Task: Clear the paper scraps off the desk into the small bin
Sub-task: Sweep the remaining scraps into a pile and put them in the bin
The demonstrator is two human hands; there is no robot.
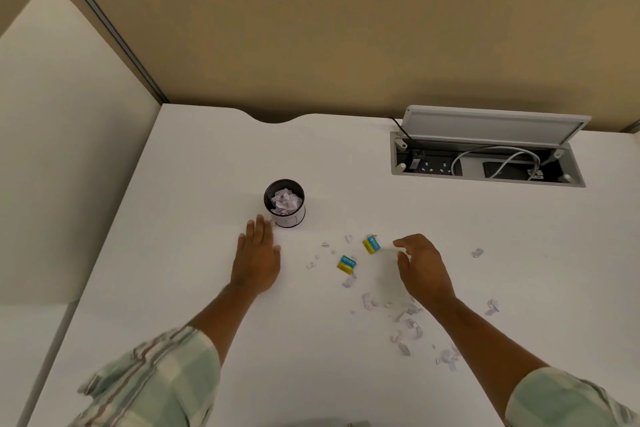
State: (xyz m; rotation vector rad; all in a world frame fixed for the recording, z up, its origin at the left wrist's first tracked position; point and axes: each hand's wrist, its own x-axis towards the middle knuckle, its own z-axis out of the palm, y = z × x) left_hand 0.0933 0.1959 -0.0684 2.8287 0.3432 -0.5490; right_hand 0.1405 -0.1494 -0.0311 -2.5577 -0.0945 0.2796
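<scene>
Left hand lies flat on the white desk, fingers extended and close together, just at 7 o'clock of the small bin, which already holds paper. Right hand hovers with fingers loosely curled, empty. Paper scraps lie scattered from its 9 to 5 o'clock, around two blue-and-yellow erasers.

bin mouth unobstructed; erasers among scraps

Both forearms reach forward from rolled plaid sleeves, the left hand lying palm down and flat with its fingers stretched out together, while the right hand hovers loosely cupped (thumb and fingers curled, apart, gripping nothing visible).
</scene>
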